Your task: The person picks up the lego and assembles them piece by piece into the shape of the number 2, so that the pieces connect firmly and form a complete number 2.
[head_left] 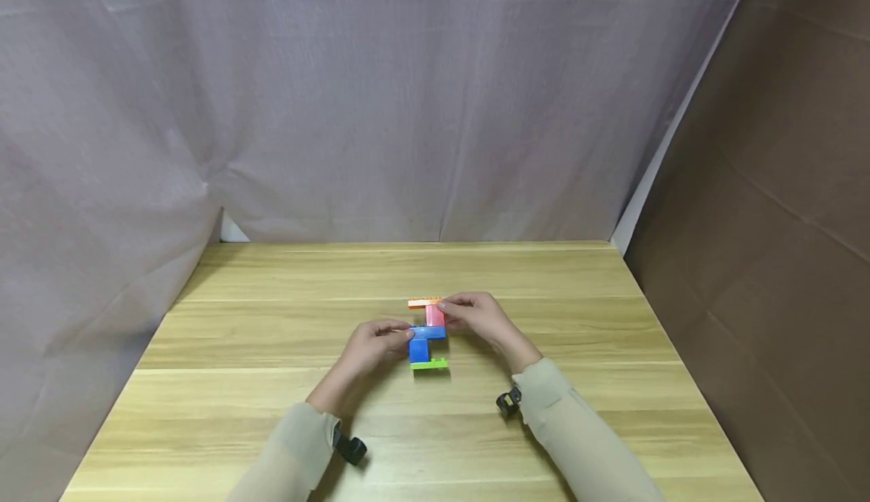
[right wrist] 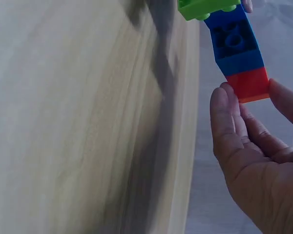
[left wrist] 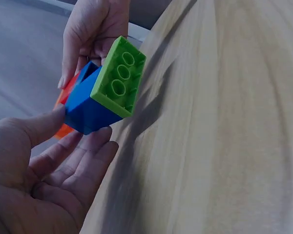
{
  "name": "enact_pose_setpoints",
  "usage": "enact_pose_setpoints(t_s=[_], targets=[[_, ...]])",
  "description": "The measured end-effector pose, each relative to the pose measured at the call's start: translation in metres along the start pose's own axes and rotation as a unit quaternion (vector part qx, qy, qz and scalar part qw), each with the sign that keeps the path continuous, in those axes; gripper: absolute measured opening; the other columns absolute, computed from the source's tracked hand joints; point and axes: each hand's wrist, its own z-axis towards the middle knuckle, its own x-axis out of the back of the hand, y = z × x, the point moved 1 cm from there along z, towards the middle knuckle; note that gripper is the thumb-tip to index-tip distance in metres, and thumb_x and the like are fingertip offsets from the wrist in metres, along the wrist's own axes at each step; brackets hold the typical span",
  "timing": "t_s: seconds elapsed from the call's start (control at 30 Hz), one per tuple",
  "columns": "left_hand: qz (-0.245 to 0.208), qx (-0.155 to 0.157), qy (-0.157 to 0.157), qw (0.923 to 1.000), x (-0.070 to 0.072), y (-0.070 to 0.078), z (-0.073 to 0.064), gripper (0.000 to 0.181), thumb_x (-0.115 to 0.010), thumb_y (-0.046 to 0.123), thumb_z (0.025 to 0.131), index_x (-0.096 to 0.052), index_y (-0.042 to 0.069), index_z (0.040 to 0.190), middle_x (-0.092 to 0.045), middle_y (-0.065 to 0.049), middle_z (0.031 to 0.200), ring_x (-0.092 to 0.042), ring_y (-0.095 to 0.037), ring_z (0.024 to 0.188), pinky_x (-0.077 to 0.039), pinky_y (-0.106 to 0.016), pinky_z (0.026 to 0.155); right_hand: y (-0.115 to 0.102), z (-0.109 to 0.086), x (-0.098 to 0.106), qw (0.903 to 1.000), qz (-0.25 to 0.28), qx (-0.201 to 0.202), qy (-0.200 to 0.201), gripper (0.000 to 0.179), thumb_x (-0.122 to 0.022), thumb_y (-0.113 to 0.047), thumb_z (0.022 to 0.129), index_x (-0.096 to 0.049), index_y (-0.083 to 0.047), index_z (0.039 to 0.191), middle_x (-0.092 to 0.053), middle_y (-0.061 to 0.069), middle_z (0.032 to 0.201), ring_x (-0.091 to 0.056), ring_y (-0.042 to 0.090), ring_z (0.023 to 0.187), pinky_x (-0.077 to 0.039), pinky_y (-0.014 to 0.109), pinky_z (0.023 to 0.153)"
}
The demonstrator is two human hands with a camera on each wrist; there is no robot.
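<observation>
Both hands hold one stack of joined toy building blocks above the table. From the far end it runs orange flat block [head_left: 417,304], red block [head_left: 435,315], long blue block [head_left: 431,333], smaller blue block [head_left: 418,351] and flat green block [head_left: 430,364]. My left hand [head_left: 370,345] pinches the blue part between thumb and fingers. On the other side, my right hand [head_left: 479,316] grips the red block near the orange one. The hollow underside of the green block [left wrist: 120,77] faces the left wrist camera. In the right wrist view, thumb and fingertips touch the red block [right wrist: 249,85].
A wood-grain table [head_left: 516,441] lies beneath, with shadows of the hands and stack on it. Grey cloth [head_left: 408,109] hangs behind and at the left; a brown cloth panel [head_left: 768,260] stands at the right. Each wrist wears a black camera mount [head_left: 350,448].
</observation>
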Motion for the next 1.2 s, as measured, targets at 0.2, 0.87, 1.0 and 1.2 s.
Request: enact_pose_setpoints(t_s=[0.2, 0.87, 1.0, 1.2], targets=[[-0.036, 0.037, -0.011, 0.9986, 0.001, -0.008, 0.015, 0.034, -0.073, 0.013, 0.093, -0.067, -0.009, 0.118, -0.073, -0.022, 0.104, -0.073, -0.028, 0.085, -0.062, -0.043, 0.083, 0.007, 0.014, -0.001, 0.9991, 0.012, -0.041, 0.004, 0.035, -0.075, -0.021, 0.093, -0.07, 0.008, 0.112, -0.073, 0.015, 0.099, -0.072, 0.026, 0.088, -0.06, 0.043, 0.088], [0.047, 0.071, 0.018, 0.9962, -0.004, 0.001, 0.027, 0.024, -0.076, 0.017, 0.092, -0.075, -0.001, 0.108, -0.075, -0.014, 0.1, -0.073, -0.023, 0.084, -0.063, -0.036, 0.076, 0.019, 0.017, -0.005, 0.9977, -0.012, -0.065, 0.013, 0.032, -0.082, -0.014, 0.085, -0.073, 0.008, 0.107, -0.073, 0.017, 0.105, -0.073, 0.022, 0.09, -0.062, 0.036, 0.081], [0.066, 0.065, 0.026, 0.9954, -0.004, 0.003, 0.029, 0.021, -0.076, 0.015, 0.091, -0.076, -0.001, 0.105, -0.075, -0.014, 0.1, -0.073, -0.024, 0.085, -0.063, -0.035, 0.076, 0.02, 0.017, -0.006, 0.9978, -0.022, -0.06, 0.019, 0.029, -0.082, -0.014, 0.085, -0.074, 0.007, 0.104, -0.074, 0.016, 0.101, -0.073, 0.021, 0.088, -0.063, 0.035, 0.078], [0.065, 0.05, 0.022, 0.9964, -0.004, 0.002, 0.028, 0.019, -0.075, 0.013, 0.092, -0.077, -0.001, 0.105, -0.075, -0.015, 0.101, -0.074, -0.025, 0.087, -0.063, -0.035, 0.076, 0.02, 0.015, -0.006, 0.9973, -0.03, -0.066, 0.017, 0.024, -0.081, -0.015, 0.086, -0.076, 0.004, 0.099, -0.074, 0.012, 0.094, -0.073, 0.02, 0.083, -0.063, 0.035, 0.077]])
